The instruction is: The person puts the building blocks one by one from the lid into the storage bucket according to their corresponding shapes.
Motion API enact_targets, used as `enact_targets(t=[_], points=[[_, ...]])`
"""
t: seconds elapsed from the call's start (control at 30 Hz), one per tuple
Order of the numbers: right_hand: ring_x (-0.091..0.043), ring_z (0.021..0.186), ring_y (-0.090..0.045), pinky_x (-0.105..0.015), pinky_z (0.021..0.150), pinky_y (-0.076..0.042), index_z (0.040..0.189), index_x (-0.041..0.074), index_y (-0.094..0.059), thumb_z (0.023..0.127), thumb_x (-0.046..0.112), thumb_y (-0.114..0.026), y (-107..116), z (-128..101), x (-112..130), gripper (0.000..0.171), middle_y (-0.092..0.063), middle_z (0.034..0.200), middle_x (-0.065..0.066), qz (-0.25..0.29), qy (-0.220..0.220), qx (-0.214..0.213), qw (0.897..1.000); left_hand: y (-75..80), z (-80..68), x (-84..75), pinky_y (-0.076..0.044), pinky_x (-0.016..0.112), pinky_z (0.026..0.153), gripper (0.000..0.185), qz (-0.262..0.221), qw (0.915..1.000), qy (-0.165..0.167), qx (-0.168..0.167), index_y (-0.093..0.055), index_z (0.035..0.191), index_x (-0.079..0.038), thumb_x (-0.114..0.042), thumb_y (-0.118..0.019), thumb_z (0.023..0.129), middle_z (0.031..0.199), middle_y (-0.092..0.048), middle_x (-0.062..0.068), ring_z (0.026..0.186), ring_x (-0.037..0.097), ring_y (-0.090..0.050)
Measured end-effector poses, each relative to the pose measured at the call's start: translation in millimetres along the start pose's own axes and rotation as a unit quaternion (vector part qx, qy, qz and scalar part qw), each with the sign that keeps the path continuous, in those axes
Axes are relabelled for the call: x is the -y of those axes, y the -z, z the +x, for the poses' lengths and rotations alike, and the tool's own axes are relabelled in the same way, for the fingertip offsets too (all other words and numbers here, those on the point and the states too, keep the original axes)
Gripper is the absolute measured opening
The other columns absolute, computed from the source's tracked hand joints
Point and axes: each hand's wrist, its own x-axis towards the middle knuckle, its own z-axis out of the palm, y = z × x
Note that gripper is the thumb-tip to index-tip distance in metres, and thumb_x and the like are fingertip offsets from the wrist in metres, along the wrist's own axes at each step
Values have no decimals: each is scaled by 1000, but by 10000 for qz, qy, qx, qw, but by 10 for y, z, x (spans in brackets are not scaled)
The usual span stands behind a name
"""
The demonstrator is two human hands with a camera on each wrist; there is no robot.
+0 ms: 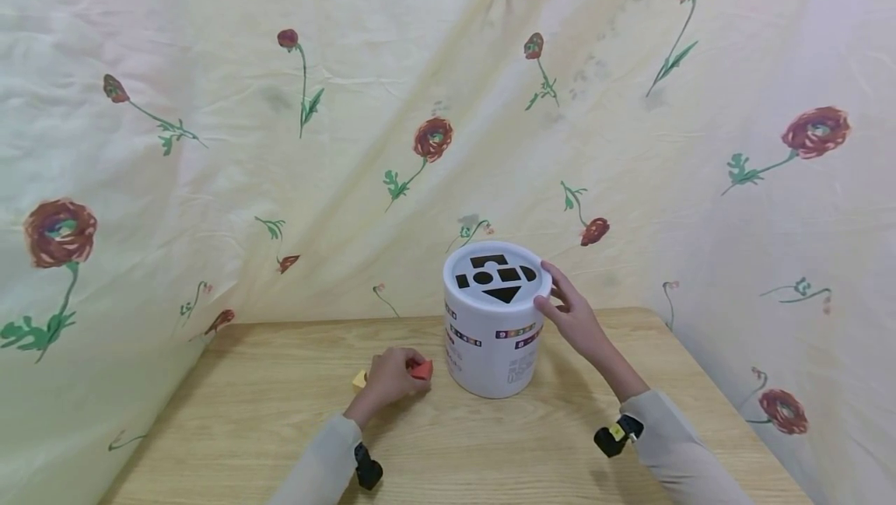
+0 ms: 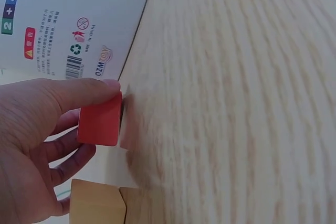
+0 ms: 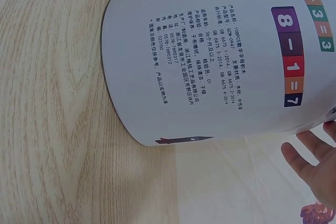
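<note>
The left hand (image 1: 389, 380) pinches a red block (image 1: 421, 369) between thumb and fingers, low over the wooden table (image 1: 280, 427); in the left wrist view the thumb lies along the block's top edge and the curled fingers close in under it. The block sits at the fingertips, on the side of the hand that faces the white tub (image 1: 493, 341), and is near the tub's wall but apart from it. Just behind the left hand, on the side away from the tub, a yellow block (image 1: 360, 379) lies on the table; the left wrist view shows a plain wooden block (image 2: 97, 202) under the palm (whether it is the same piece I cannot tell).

The right hand (image 1: 572, 318) rests on the tub's upper rim with its fingers nearly straight and spread along the edge of the lid (image 1: 497, 275), touching it rather than closing round it. The lid carries dark cut-out holes of several shapes, all just left of these fingertips. The tub stands upright between the two hands.

In front of both wrists the table runs bare to its near edge. Beyond the tub the tabletop ends close behind it at a flowered cloth (image 1: 210, 100), which also hangs along both sides. The table's right edge lies well out from the right forearm.
</note>
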Motion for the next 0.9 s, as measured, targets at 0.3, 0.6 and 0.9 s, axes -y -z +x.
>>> enact_targets(t=[0.3, 0.6, 0.9], points=[[-46, 147, -37, -63, 109, -42, 163, 27, -22, 105, 30, -57, -2, -2, -9, 68, -29, 167, -14, 11, -2, 10, 10000, 96, 27, 0, -46, 45, 93, 34, -663, 9975, 147, 217, -76, 106, -14, -17, -90, 76, 108, -72, 2, 97, 20, -60], [-46, 147, -36, -63, 109, -41, 163, 27, -22, 105, 29, -57, -14, 3, -12, 68, -29, 167, -14, 54, 15, 21, 10000, 368, 68, -137, -52, 36, 82, 30, -873, 9955, 204, 302, -77, 107, -15, -16, -87, 79, 107, -71, 3, 96, 20, -60], [-46, 147, -36, -63, 109, -41, 163, 27, -22, 105, 29, -57, -9, 7, 2, 68, -29, 167, -14, 49, 16, 9, 10000, 717, 157, -348, -54, 34, 81, 33, -1050, 9943, -175, 85, -78, 110, -13, -15, -87, 79, 107, -74, 5, 96, 20, -63]])
